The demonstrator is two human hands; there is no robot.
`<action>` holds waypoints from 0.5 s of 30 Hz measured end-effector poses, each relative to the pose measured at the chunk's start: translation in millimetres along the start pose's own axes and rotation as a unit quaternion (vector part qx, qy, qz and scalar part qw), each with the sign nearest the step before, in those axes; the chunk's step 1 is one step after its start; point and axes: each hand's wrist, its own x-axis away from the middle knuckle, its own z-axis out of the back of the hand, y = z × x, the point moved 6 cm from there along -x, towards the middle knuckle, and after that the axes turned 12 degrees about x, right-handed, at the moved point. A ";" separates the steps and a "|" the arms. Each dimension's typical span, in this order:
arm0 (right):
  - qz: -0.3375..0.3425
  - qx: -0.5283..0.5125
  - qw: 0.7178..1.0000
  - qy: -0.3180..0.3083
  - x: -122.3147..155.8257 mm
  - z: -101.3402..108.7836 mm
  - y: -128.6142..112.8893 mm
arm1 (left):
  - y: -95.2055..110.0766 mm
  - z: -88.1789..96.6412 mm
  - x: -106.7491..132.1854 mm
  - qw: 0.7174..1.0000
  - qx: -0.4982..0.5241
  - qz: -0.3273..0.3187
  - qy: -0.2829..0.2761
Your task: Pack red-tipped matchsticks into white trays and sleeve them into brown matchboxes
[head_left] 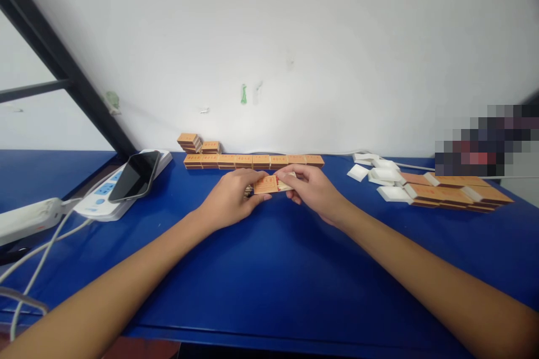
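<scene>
Clearly, the left hand (238, 195) has its fingers closed around an orange matchbox sleeve (264, 184), while the right hand (316, 192) pinches the partly exposed tray (288, 180) of red-tipped matches (278, 182), just in front of the matchbox row (261, 161). A crooked push or tilt could jam the tray or spill matches; fingertips beneath are hidden, and the sleeve's lettering is illegible.
</scene>
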 end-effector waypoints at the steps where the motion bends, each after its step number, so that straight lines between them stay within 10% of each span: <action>1: -0.002 0.003 1.000 -0.001 -0.1 -0.1 0.9 | -0.7 -0.2 -0.2 1.000 0.003 0.003 0.000; 15: 0.049 0.022 0.999 0.002 1.2 -2.3 -1.0 | -2.3 0.5 -0.1 1.000 0.004 0.017 0.019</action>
